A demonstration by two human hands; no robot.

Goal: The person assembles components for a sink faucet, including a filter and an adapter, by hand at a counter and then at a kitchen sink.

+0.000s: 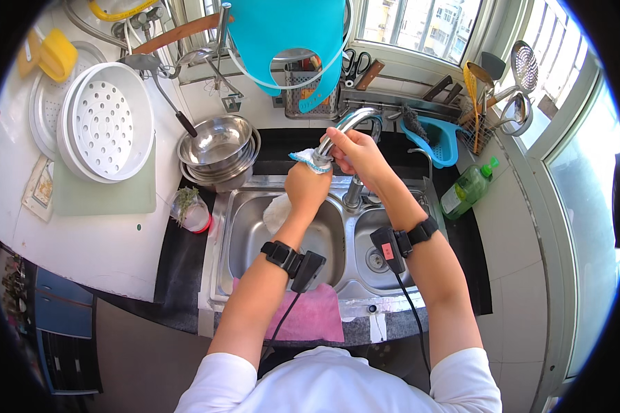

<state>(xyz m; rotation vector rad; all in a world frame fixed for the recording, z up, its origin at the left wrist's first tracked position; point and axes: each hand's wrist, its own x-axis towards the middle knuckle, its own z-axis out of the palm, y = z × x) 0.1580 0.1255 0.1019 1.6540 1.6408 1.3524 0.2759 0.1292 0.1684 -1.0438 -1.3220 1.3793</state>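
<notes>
My left hand (307, 186) is closed around a white cloth (311, 160) with a blue edge, pressed at the spout's end. With thumb and fingers, my right hand (357, 157) grips the curved chrome faucet (355, 118) just above the cloth. Both hands are over the double steel sink (220, 237), and the faucet's base rises between its basins. A whitish, rounded thing (275, 212) lies in the left basin, partly hidden by my left arm; I cannot make out its kind. Over the sink's front edge hangs a pink cloth (313, 316).
Stacked steel bowls (217, 148) and a glass jar (191, 210) stand left of the sink. White perforated steamer trays (110, 124) lean farther left. To the right are a green bottle (467, 189) and a blue basket (442, 141). A turquoise board (286, 41) hangs behind.
</notes>
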